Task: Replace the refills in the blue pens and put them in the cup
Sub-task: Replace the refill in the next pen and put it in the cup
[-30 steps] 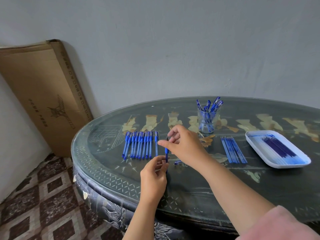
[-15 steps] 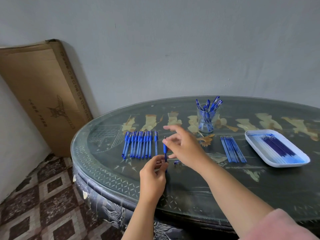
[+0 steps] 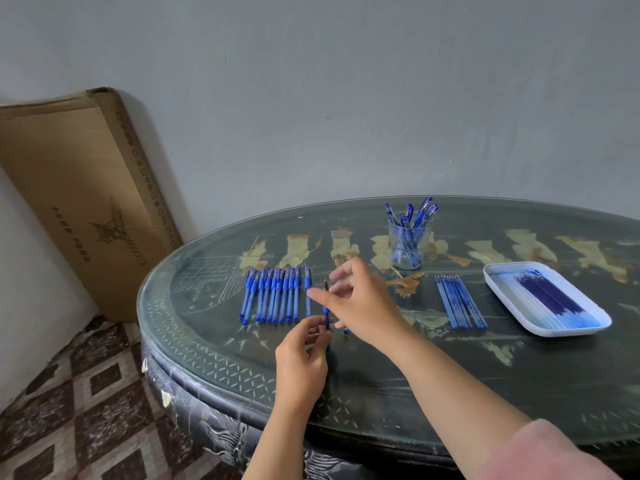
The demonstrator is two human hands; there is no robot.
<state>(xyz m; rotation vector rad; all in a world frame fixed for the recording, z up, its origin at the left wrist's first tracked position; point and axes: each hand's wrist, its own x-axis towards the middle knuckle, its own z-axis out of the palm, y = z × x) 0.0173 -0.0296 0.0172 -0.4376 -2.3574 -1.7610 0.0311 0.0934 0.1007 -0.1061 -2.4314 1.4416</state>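
Blue pen [image 3: 326, 315] upright, tip up, pinched at mid-barrel by the left hand [image 3: 300, 355] above the bench [image 3: 381, 386]. The right hand [image 3: 362, 303] is beside the tip with fingers spread and blurred, gripping nothing. A row of blue pens [image 3: 273, 294] lies just left of the left hand. The cup [image 3: 408, 259] stands beyond the right hand. The loose refills [image 3: 459, 303] and the white tray [image 3: 554, 332] are to its right.

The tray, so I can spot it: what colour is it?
White, best seen in the head view: the tray lies at right.
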